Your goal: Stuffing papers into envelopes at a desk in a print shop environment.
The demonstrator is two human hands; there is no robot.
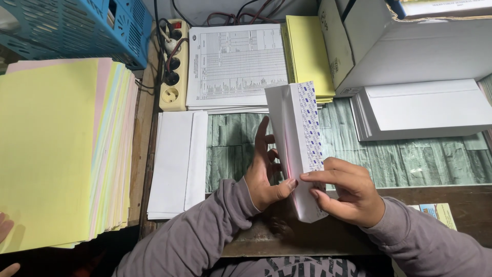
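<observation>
You hold one white envelope [297,149] in both hands.
Your left hand [266,172] lies half open against it, your right hand [343,192] pinches its edge; its long axis points away from you.

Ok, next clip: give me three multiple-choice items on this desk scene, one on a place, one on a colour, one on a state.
1. Where does the power strip lie?
A. left of the printed forms
B. on the cardboard box
C. under the hands

2. What colour is the top sheet of the big paper stack at the left?
A. blue
B. yellow
C. white

3. How is the envelope held?
A. flat on the desk, untouched
B. in the left hand alone
C. in both hands, clear of the desk

Answers:
1 A, the strip sits between the blue basket and the forms.
2 B, the top sheet is pale yellow.
3 C, the left hand and right hand both have a grip on it.
</observation>
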